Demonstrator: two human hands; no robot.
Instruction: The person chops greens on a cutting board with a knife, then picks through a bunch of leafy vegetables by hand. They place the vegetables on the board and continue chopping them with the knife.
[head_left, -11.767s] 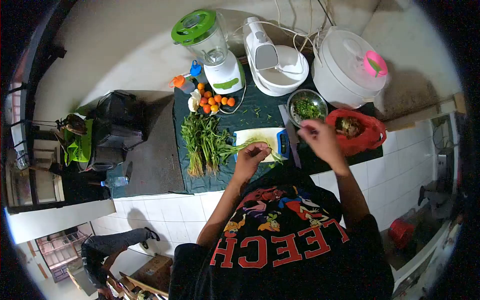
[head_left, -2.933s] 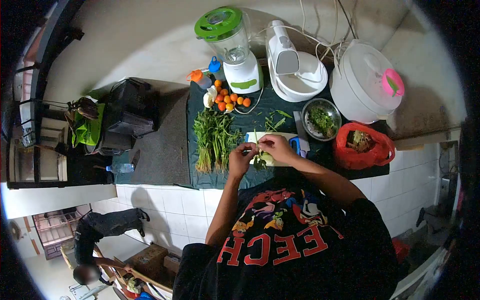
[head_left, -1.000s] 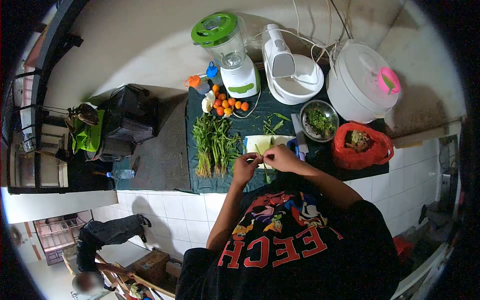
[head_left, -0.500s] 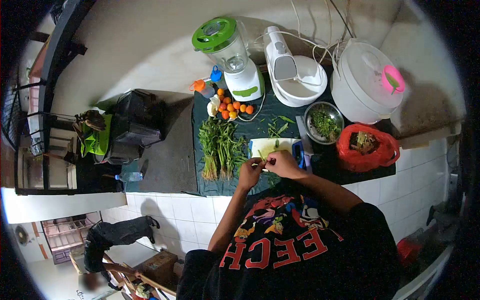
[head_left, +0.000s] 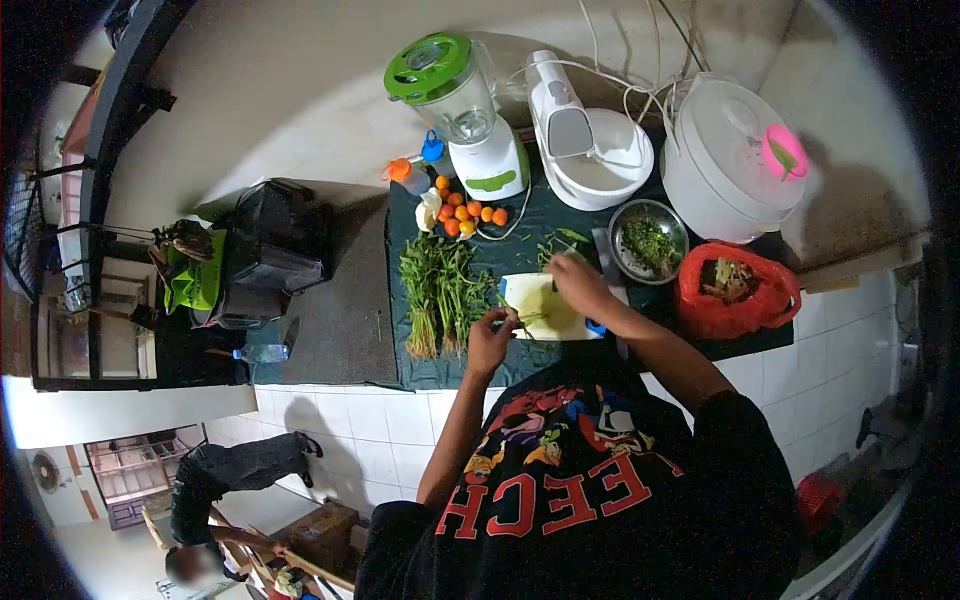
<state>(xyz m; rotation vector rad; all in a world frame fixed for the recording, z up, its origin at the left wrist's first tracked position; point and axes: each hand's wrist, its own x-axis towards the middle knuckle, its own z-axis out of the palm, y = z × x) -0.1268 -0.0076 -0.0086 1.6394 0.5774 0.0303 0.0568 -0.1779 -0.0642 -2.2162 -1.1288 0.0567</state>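
My left hand [head_left: 490, 340] is closed on a green vegetable stem [head_left: 530, 315] at the left end of the cutting board [head_left: 570, 325], which is pale with blue ends. Over the board's far edge is my right hand [head_left: 578, 284], its fingers drawn together beside loose green cuttings [head_left: 568, 238]. Whatever they pinch is too small to make out. Left of the board lies a bunch of leafy green stalks [head_left: 435, 290]. A knife [head_left: 608, 260] lies at the board's right, partly behind my right forearm. Chopped greens [head_left: 648, 240] fill part of a metal bowl [head_left: 616, 262].
A red plastic bag [head_left: 745, 315] holds scraps at the right. Behind stand a blender [head_left: 490, 160], a white mixer [head_left: 565, 120] and a large white container [head_left: 720, 160]. Small tomatoes [head_left: 465, 213] sit near the blender. Another person [head_left: 235, 480] is at lower left.
My right hand has left my left hand and moved up to the cuttings beyond the board. My left hand has shifted slightly left and down, still gripping green stem.
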